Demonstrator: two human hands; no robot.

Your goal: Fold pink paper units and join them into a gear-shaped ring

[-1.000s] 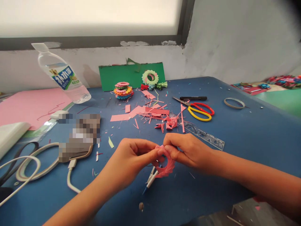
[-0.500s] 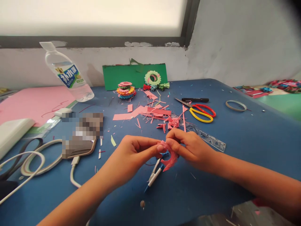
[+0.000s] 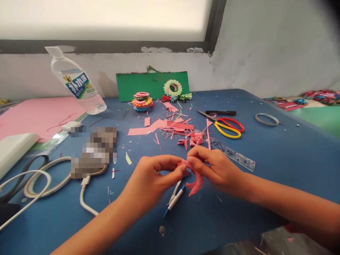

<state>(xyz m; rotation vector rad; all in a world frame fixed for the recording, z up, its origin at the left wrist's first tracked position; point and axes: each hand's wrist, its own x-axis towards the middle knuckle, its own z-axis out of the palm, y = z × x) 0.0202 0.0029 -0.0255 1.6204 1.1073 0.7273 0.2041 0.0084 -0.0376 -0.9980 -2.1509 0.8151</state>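
My left hand point(image 3: 152, 179) and my right hand point(image 3: 214, 166) meet over the blue table point(image 3: 278, 156), both pinching one folded pink paper piece point(image 3: 195, 182) with jagged edges. Its top end is between my fingertips and the rest hangs down below my right fingers. A blue-tipped pen point(image 3: 174, 200) lies on the table just under the hands. Small folded pink paper pieces point(image 3: 193, 139) and pink scraps point(image 3: 162, 125) lie just beyond my hands.
Red-and-yellow scissors point(image 3: 225, 125), a black marker point(image 3: 220, 112), a clear ruler point(image 3: 233, 156) and a tape ring point(image 3: 267, 119) lie to the right. A stack of coloured paper rings point(image 3: 142, 101), green card point(image 3: 151, 85), a water bottle point(image 3: 77, 86), pink sheet point(image 3: 34, 117) and white cables point(image 3: 39, 180) are at the back and left.
The pink piece was a curved ring shape between my hands; it now hangs as a narrower folded strip. My hands have stayed in nearly the same spot.
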